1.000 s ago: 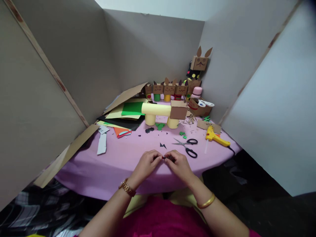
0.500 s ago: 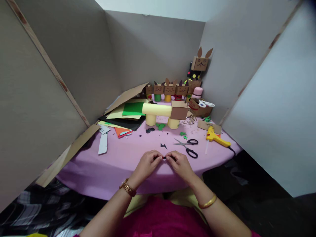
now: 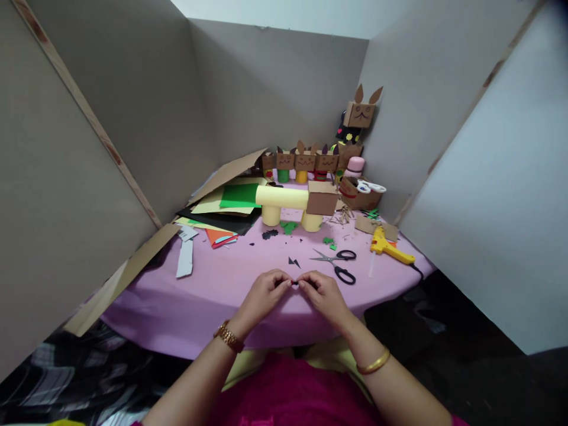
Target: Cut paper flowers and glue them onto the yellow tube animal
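My left hand (image 3: 265, 294) and my right hand (image 3: 323, 295) meet at the near edge of the purple table (image 3: 213, 296). Both pinch a tiny black paper piece (image 3: 294, 283) between their fingertips. Two small black paper triangles (image 3: 293, 261) lie just beyond the hands. Black-handled scissors (image 3: 337, 264) rest to the right of those. Farther back stands a pale yellow tube figure (image 3: 284, 204) with a brown cardboard box head (image 3: 322, 197).
A yellow glue gun (image 3: 390, 247) lies at the right. Coloured paper sheets (image 3: 222, 216) are stacked at the left, with grey strips (image 3: 185, 255) nearer. Cardboard animal figures (image 3: 306, 161) line the back. Grey partition boards wall in the table.
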A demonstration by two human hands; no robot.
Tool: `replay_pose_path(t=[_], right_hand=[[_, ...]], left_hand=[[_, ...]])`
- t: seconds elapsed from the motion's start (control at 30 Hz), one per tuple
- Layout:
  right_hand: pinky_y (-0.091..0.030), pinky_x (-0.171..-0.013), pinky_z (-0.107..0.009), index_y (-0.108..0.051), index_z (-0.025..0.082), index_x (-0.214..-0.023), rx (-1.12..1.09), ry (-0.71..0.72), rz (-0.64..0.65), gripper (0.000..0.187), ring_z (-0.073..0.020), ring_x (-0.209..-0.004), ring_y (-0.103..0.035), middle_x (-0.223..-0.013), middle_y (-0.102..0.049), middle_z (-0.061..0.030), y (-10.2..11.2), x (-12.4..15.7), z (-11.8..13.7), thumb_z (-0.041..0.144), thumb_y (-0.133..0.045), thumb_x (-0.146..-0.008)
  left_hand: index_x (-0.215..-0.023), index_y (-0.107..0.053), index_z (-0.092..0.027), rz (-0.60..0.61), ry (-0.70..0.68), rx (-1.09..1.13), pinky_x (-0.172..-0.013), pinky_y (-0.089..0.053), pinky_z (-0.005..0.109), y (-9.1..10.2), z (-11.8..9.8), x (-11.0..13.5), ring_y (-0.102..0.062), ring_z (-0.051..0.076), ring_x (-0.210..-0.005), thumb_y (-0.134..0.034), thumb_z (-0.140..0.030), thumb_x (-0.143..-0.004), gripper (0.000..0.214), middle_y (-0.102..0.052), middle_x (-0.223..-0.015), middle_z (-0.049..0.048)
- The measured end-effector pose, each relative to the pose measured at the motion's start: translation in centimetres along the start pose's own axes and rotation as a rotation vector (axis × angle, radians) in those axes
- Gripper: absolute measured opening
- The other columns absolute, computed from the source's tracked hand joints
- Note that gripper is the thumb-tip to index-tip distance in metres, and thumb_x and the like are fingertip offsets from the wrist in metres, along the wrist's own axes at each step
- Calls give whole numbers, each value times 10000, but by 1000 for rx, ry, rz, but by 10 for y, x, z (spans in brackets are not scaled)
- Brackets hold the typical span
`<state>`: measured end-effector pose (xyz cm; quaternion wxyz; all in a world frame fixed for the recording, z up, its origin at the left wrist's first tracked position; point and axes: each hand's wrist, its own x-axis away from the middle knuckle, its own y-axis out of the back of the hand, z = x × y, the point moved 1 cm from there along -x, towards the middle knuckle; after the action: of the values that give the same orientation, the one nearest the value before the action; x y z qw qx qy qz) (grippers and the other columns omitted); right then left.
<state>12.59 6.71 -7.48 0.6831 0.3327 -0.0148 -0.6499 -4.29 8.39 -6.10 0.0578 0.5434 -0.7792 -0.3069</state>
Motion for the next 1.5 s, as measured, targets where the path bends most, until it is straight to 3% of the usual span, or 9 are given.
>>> replay_pose_path(t=[0.63, 0.77, 0.97, 1.2, 1.37, 1.5], right_hand=[[-470, -632, -253, -662, 181, -788, -38, -22, -14, 141, -169, -680, -627, -734, -693, -43, 1, 1, -1, 220, -535, -835], [-472, -623, -246, -656, 182, -785, -61, -25, -9, 144, -165, -671, -624, -706, -684, -33, 0, 1, -2, 222, -530, -839], [-471, -656, -256, -658, 181, -771, -25, 14, 2, 139, -165, -693, -626, -743, -697, -44, 1, 2, 0, 198, -535, -832], [-473, -641, -244, -657, 171, -820, -60, 12, 24, 111, -165, -701, -631, -767, -700, -49, 2, 2, 4, 186, -547, -820], [-468, -663, -253, -643, 180, -818, 36, 56, 12, 129, -171, -720, -630, -771, -690, -53, 0, 5, 3, 205, -521, -851], [-464, -696, -263, -614, 185, -890, 136, 142, 11, 164, -179, -758, -628, -820, -677, -67, -4, 9, 4, 218, -454, -895]], left_hand=[[-810, -645, -163, -2, -6, 27, -702, -448, 240, 0, -4, 4, -603, 153, -748, -521, -283, -836, 174, -665, -787, 29], [-804, -640, -170, -61, -49, -77, -676, -447, 235, -4, -5, 5, -596, 144, -709, -619, -249, -773, 88, -658, -752, 16], [-748, -651, -184, -116, -82, -174, -654, -440, 234, -6, -10, 8, -601, 146, -699, -558, -249, -828, 139, -670, -731, 21], [-785, -654, -176, -74, -54, -88, -687, -438, 241, -3, -12, 8, -611, 152, -730, -489, -266, -860, 201, -683, -779, 37], [-776, -650, -178, -11, -45, -52, -699, -435, 236, -2, -12, 8, -602, 154, -752, -473, -270, -865, 218, -675, -782, 30], [-750, -653, -170, 50, 32, 111, -684, -413, 227, 1, -10, 6, -572, 147, -719, -498, -279, -846, 212, -650, -736, 11]])
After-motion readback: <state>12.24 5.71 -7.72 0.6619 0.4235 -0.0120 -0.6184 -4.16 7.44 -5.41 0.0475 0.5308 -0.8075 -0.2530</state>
